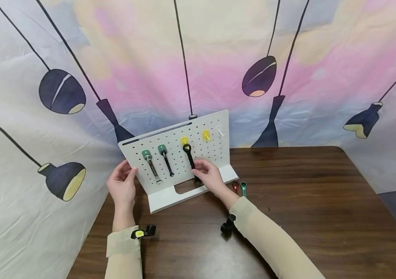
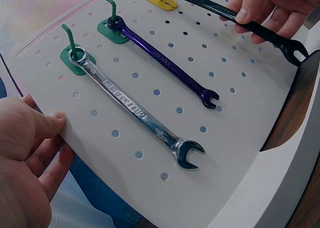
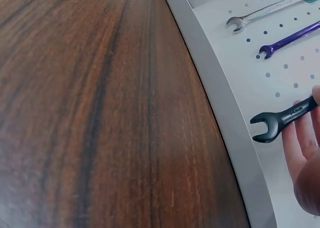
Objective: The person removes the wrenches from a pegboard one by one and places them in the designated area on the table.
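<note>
A white pegboard [image 1: 163,199] stands tilted back on the table. My left hand [image 1: 122,188] grips its left edge, thumb at the front face. Between the thumb and fingers of my right hand [image 1: 211,178] is a black combination wrench [image 3: 272,125], pinched by its shaft with the open end pointing down. Its ring end overlaps a yellow hook [image 1: 184,141] in the head view. Farther left, a silver combination wrench [image 2: 127,105] and a purple one [image 2: 165,63] hang by their ring ends on green hooks [image 2: 70,53].
Right of the black wrench, the board carries another yellow hook [image 1: 206,135] and a clear hook [image 1: 220,131]. A red wrench [image 1: 235,186] and a green wrench [image 1: 243,188] lie on the brown wooden table [image 1: 306,217], partly behind my right forearm. A printed cloth hangs behind.
</note>
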A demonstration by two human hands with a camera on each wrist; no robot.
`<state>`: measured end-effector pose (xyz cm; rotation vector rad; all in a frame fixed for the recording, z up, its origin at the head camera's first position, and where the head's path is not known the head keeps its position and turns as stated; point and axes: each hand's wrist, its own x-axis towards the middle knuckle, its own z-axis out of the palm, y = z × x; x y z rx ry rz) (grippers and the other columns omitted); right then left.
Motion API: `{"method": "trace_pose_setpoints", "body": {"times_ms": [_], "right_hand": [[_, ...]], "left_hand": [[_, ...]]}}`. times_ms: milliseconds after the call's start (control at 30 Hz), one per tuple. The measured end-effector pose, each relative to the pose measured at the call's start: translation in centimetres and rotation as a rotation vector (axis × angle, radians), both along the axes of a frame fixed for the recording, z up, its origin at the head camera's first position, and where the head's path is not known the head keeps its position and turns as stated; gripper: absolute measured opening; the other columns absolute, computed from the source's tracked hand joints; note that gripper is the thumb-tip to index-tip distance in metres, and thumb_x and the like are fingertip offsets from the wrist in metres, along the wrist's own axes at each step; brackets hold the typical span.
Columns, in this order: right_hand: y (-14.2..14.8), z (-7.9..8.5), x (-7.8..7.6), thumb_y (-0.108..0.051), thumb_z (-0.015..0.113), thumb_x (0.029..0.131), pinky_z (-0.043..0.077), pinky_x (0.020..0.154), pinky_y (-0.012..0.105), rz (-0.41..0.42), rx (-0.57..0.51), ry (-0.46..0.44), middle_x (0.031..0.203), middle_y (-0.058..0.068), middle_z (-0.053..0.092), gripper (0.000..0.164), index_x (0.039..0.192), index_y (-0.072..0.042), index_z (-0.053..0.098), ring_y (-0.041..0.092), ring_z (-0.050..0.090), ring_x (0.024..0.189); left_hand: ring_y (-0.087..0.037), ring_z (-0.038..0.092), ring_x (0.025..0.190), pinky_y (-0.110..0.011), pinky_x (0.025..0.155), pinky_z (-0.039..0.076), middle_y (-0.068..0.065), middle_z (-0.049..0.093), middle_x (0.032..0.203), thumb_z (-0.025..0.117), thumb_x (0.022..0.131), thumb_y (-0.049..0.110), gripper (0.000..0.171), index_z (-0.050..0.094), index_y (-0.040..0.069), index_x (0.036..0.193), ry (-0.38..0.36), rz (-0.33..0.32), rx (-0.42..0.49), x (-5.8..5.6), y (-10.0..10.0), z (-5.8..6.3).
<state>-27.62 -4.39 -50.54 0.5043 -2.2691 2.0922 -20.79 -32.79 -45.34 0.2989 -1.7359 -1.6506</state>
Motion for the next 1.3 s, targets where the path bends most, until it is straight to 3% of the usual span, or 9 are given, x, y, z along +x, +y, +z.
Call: {"method": "trace_pose_setpoints", "body": {"times_ms": [433,700,1000,1300], "right_hand": [[0.6,0.2,1.2,-0.012,0.077,0.1,0.055,0.102,0.043,0.063,-0.011,-0.064,0.119,0.011,0.074,0.033,0.131,-0.003,0.071,0.026,0.069,0.111],[1.3,0.7,2.2,-0.01,0.075,0.101,0.06,0.09,0.035,0.104,-0.056,-0.119,0.114,0.012,0.074,0.038,0.136,0.002,0.067,0.022,0.074,0.099],[1.7,1.8,3.1,-0.004,0.073,0.101,0.058,0.093,0.028,0.121,-0.148,-0.182,0.112,0.012,0.074,0.041,0.138,0.009,0.064,0.045,0.072,0.109],[2.1,2.5,3.7,-0.005,0.072,0.101,0.059,0.085,0.027,0.113,-0.144,-0.209,0.11,0.008,0.074,0.04,0.139,0.008,0.064,0.031,0.076,0.102]], "left_hand": [[-0.014,0.066,0.094,-0.017,0.082,0.056,0.0,0.071,0.103,0.077,0.096,-0.004,0.035,0.077,0.008,0.129,-0.021,0.01,0.015,0.5,-0.1,0.0],[-0.014,0.066,0.092,-0.017,0.079,0.055,-0.001,0.071,0.103,0.078,0.096,-0.003,0.036,0.075,0.004,0.132,-0.018,0.004,-0.023,0.5,0.0,0.0],[-0.013,0.067,0.093,-0.017,0.079,0.056,0.001,0.072,0.102,0.077,0.096,-0.003,0.035,0.078,0.01,0.129,-0.004,0.01,-0.036,0.1,0.1,0.1],[-0.014,0.067,0.093,-0.017,0.081,0.056,0.001,0.071,0.102,0.077,0.096,-0.005,0.036,0.077,0.008,0.129,-0.001,0.003,-0.005,0.2,0.2,0.3]]}}
